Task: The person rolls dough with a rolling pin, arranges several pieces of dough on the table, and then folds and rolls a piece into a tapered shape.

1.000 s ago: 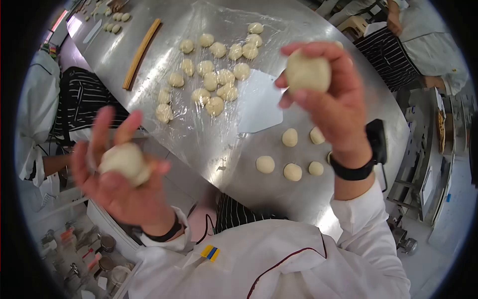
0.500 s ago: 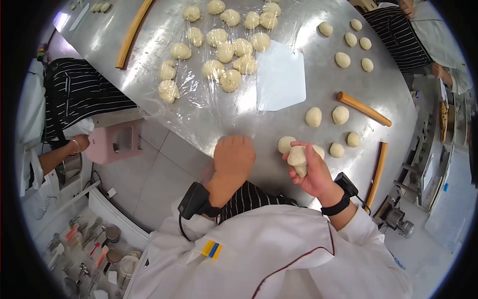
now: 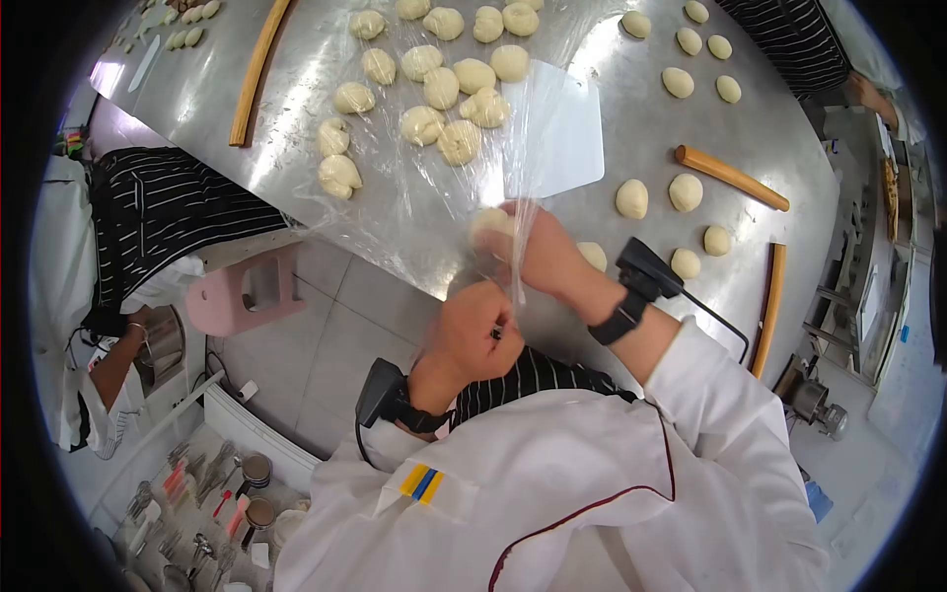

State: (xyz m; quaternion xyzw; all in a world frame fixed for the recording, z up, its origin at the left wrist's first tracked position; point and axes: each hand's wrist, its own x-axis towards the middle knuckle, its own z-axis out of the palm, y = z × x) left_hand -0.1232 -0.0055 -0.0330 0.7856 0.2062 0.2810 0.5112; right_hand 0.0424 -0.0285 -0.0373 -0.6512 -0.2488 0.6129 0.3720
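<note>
My left hand (image 3: 478,331) pinches the near edge of a clear plastic wrap (image 3: 414,212) and holds it up off the steel table (image 3: 631,128). Reaching across under the lifted wrap, my right hand (image 3: 541,255) grips a pale dough ball (image 3: 489,224). Several shaped dough pieces (image 3: 434,89) lie beneath the wrap farther back. Loose dough balls (image 3: 631,198) sit uncovered to the right of my right wrist.
A white scraper (image 3: 557,133) lies half under the wrap. Wooden rolling pins lie at the left (image 3: 254,74), the right (image 3: 732,178) and the table's right edge (image 3: 771,306). A person in a striped apron (image 3: 168,212) stands at left beside a pink stool (image 3: 242,291).
Both hands, first raised with a dough ball each, came down to the table. My left hand now lifts the wrap's edge and my right has moved its dough left under it.
</note>
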